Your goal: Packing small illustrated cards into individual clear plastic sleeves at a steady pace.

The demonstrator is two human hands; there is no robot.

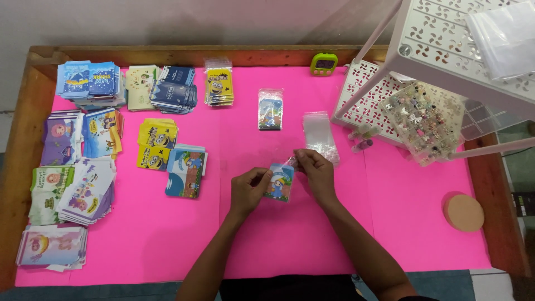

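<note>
Both hands work at frame centre, just above the desk. Left hand (249,189) pinches the left edge of a small printed card (280,181), blue with a cartoon figure, fingers curled shut on it. Right hand (315,171) closes on the card's upper right corner, where a clear plastic sleeve edge seems to sit; too small to tell whether the card is already partly inside a sleeve.

Handling, as a judgement: the card looks light, thin and fairly stiff, and bends if squeezed hard. If a glossy film is on it, it is likely slippery. Best held by the edges or corners, as now, not across the printed face.

Just above the right hand lies an empty clear bag (319,134), flat on the desk. Further up, a bagged card pack (270,109).

Surface: a bright pink sheet (167,234) covers a wooden desk (22,145), flat and matte. The left half of the frame holds many card stacks (89,81) in blue, yellow, purple and green, some fanned loosely. Upper middle: a small green timer (324,63). Upper right: a white perforated rack (446,33), with a clear compartment box of small charms (423,120) on its lower tier. Lower right: a round cork disc (463,212). A pale wall runs along the top of the frame.
</note>
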